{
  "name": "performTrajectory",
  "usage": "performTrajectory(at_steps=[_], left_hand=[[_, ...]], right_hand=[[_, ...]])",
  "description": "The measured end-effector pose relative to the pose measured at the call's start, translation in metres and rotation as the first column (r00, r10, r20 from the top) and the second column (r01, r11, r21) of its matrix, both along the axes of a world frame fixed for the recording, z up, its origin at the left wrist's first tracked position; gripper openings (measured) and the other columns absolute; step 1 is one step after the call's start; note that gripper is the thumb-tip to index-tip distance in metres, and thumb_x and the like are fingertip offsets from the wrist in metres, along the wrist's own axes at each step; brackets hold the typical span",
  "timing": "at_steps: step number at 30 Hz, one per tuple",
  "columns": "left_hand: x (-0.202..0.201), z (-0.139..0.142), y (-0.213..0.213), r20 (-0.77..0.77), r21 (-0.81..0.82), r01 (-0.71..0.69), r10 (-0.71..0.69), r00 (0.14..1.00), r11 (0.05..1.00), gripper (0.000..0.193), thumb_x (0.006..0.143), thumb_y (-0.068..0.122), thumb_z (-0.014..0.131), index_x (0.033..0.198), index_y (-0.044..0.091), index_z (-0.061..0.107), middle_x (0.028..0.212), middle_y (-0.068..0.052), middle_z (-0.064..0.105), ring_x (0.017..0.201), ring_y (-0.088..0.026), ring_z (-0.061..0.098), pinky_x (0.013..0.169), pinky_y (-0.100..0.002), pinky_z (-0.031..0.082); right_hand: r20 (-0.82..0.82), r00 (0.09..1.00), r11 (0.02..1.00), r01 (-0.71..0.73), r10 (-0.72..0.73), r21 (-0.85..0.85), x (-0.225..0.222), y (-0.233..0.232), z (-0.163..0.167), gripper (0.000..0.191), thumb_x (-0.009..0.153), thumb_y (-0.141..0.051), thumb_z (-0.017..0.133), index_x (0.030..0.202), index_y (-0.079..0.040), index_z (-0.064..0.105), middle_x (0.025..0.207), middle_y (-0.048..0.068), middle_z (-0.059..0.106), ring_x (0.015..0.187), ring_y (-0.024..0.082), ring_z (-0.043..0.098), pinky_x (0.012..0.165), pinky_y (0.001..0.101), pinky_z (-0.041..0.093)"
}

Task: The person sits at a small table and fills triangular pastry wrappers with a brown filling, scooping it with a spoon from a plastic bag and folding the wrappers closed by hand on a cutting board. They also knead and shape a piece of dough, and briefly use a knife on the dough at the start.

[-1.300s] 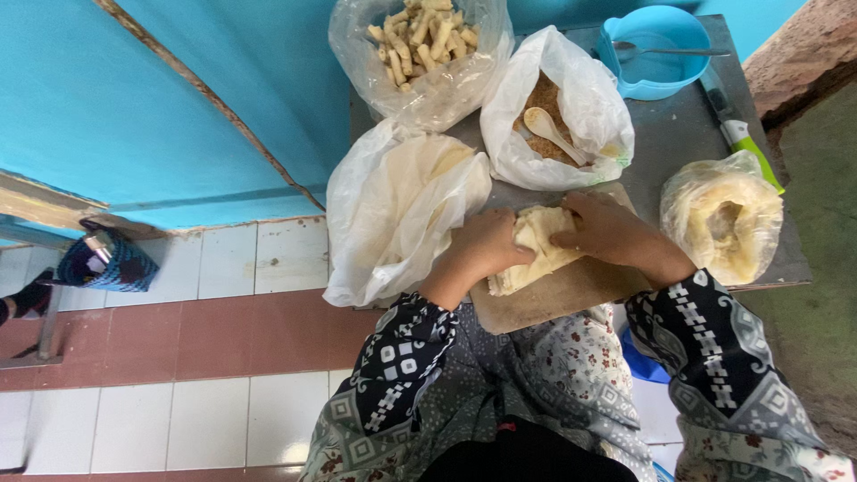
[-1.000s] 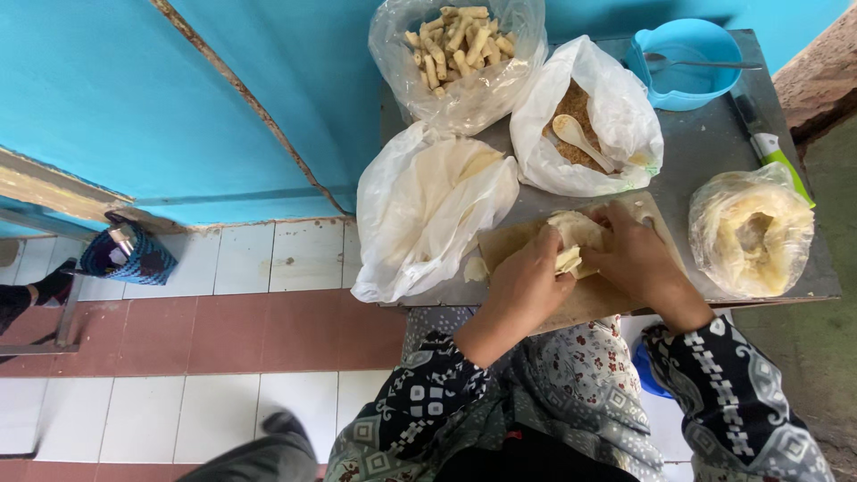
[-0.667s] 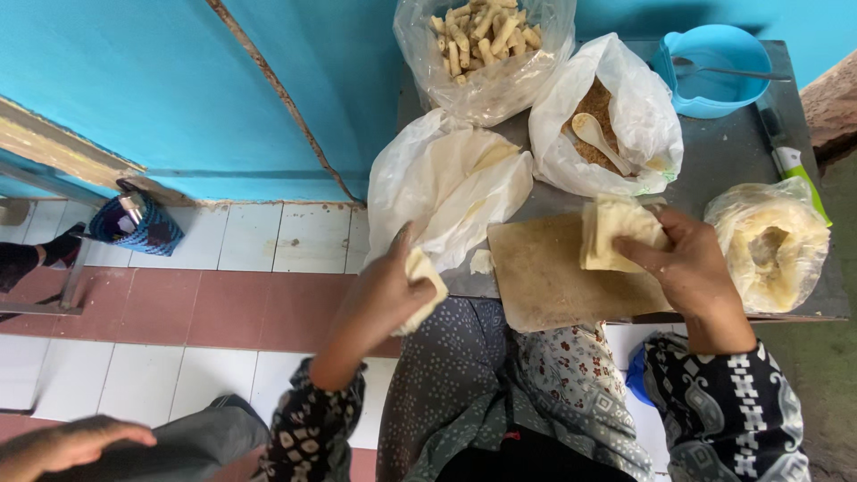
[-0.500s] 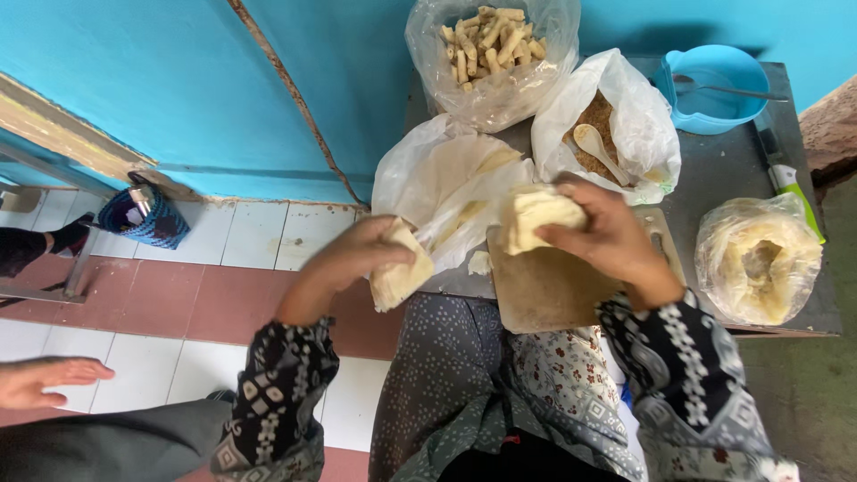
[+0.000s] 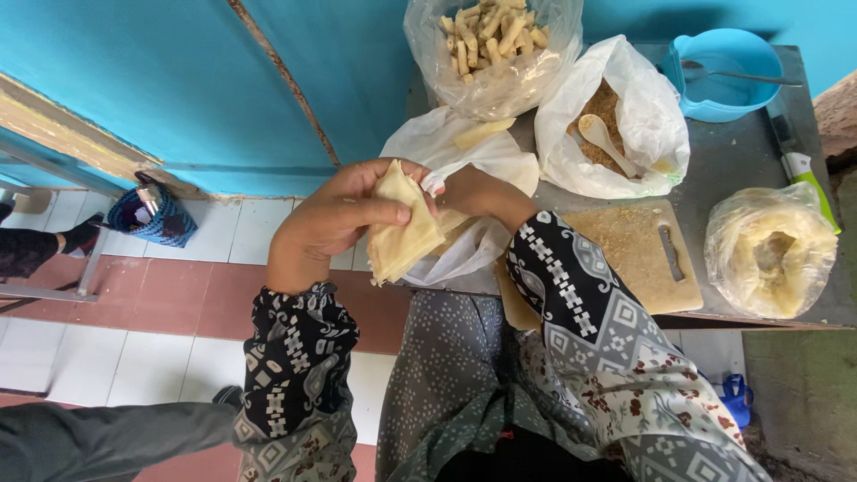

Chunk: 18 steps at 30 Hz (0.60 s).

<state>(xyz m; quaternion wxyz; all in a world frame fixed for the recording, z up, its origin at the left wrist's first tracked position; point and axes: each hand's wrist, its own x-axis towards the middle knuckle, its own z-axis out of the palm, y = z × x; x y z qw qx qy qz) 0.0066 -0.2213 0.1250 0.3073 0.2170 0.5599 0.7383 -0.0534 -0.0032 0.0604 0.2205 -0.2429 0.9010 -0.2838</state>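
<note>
A blue wall point(image 5: 134, 80) is filling the upper left of the frame, with red and white floor tiles point(image 5: 161, 312) running below it and a grey table point(image 5: 741, 161) sitting at the right.

On the table, a clear bag point(image 5: 491, 54) at top centre is holding pale finger-shaped rolls. Right of it, a white bag point(image 5: 616, 116) is holding brown crumbs with a pale spoon point(image 5: 603, 141) lying in them. A blue bowl point(image 5: 728, 67) in the upper right is carrying a metal spoon point(image 5: 741, 76) across its rim. A clear bag at the right edge point(image 5: 768, 250) is holding a stack of pale wrappers. A crumb-dusted board point(image 5: 625, 254) is lying between them with a knife point(image 5: 671, 253) on it.

At frame centre, off the table's left edge, the left hand point(image 5: 335, 219) is gripping a folded wrapper point(image 5: 402, 232), thumb pressing across it against the curled fingers. The wrapper is hanging with its long axis running from upper left down to lower left of centre, its narrow tip pointing up. The right hand point(image 5: 478, 192) is reaching into a white bag point(image 5: 464, 196) just behind the wrapper; its fingers are hidden, so I cannot tell how they are set.
</note>
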Motion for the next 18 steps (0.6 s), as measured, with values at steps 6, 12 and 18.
performTrajectory(at_steps=[6, 12, 18], left_hand=[[0.025, -0.032, 0.002, 0.113, -0.02, -0.021, 0.023, 0.993, 1.0, 0.058, 0.082, 0.006, 0.076, 0.136, -0.005, 0.058, 0.116, -0.014, 0.074, 0.107, -0.022, 0.069, 0.099, -0.035, 0.054], [0.064, -0.073, 0.007, 0.192, 0.006, 0.094, -0.093, 0.977, 0.996, 0.06, 0.087, 0.007, 0.073, 0.141, -0.007, 0.051, 0.117, -0.016, 0.072, 0.111, -0.022, 0.069, 0.099, -0.035, 0.054], [0.092, -0.116, 0.013, 0.327, 0.065, 0.052, -0.07, 0.943, 0.997, 0.059, 0.089, 0.004, 0.07, 0.143, -0.008, 0.049, 0.117, -0.015, 0.071, 0.112, -0.022, 0.067, 0.101, -0.035, 0.052]], right_hand=[[-0.148, 0.987, 0.981, 0.03, -0.059, -0.19, 0.011, -0.004, -0.02, 0.036, 0.088, -0.033, 0.065, 0.112, -0.008, 0.073, 0.113, 0.015, 0.073, 0.108, 0.031, 0.067, 0.094, 0.0431, 0.05], [-0.41, 0.89, 0.98, 0.179, -0.198, -0.086, 0.038, 0.003, -0.032, 0.039, 0.09, -0.034, 0.066, 0.118, -0.007, 0.069, 0.118, 0.017, 0.069, 0.114, 0.035, 0.063, 0.1, 0.0454, 0.047], [-0.417, 0.907, 0.964, 0.159, -0.057, 0.215, 0.09, 0.04, -0.028, 0.043, 0.092, -0.034, 0.068, 0.123, -0.005, 0.065, 0.124, 0.019, 0.065, 0.12, 0.039, 0.059, 0.106, 0.0478, 0.045]])
